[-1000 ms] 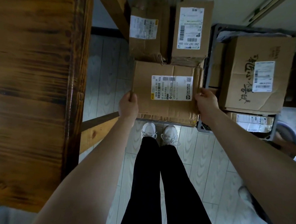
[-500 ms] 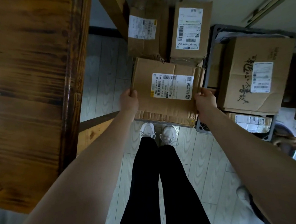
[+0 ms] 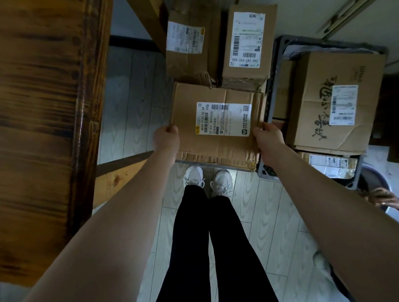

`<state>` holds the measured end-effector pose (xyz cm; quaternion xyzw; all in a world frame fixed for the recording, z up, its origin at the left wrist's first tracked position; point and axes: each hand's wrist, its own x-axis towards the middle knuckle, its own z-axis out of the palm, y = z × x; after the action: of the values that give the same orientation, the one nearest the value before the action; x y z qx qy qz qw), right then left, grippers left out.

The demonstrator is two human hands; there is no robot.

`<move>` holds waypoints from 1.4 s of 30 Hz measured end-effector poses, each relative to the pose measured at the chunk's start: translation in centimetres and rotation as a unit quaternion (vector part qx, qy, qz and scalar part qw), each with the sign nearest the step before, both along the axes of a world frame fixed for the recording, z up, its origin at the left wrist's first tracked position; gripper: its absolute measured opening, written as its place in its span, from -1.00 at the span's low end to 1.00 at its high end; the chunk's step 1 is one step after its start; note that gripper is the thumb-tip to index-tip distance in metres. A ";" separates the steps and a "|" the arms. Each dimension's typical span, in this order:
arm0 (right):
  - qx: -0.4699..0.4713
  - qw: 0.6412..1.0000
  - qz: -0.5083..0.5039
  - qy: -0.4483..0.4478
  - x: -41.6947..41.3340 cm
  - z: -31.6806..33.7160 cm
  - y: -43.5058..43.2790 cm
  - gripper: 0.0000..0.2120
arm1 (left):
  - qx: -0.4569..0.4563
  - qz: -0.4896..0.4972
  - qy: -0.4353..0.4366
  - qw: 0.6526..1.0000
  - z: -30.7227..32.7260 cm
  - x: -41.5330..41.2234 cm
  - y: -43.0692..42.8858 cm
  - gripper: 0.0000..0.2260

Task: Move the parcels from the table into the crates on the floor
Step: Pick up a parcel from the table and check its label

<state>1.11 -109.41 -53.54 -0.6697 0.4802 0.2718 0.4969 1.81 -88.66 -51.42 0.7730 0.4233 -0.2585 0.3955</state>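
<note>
Parcel (image 3: 218, 124), white label up, is held flat and low over the left crate (image 3: 206, 163), touching or just in front of back-left parcel (image 3: 187, 44) and back-right parcel (image 3: 248, 42). Left grip (image 3: 166, 139) is clamped on its left edge and right grip (image 3: 268, 135) on its right edge, both gripping the cardboard. Since a second ago it has hardly moved and the hands are in the same spots. Looks like set-down is nearly finished, release not yet. Can't tell if it rests on anything. Right crate (image 3: 327, 42) holds big box (image 3: 331, 100). Worktop (image 3: 39, 114) is at left. Another person's hand (image 3: 381, 199) is now clearer, low right.
</note>
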 end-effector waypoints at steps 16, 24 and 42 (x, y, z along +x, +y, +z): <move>0.016 0.998 -0.010 -0.052 0.8 10.8 0.7 -0.55 | -0.046 0.018 -0.072 0.996 8.7 -0.1 -1.9 -0.77; 0.037 0.986 0.032 -0.156 1.8 21.2 2.8 -0.59 | -0.118 0.013 -0.157 0.980 19.8 0.2 -0.8 -0.81; 0.116 0.926 0.204 -0.296 3.7 38.0 22.0 -0.60 | -0.110 0.190 -0.306 0.926 37.9 -6.8 22.6 -0.52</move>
<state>4.79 -87.46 -15.50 -0.7405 0.1299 0.2108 0.6247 -5.02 -66.10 -13.53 0.6711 0.3895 0.0261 0.6303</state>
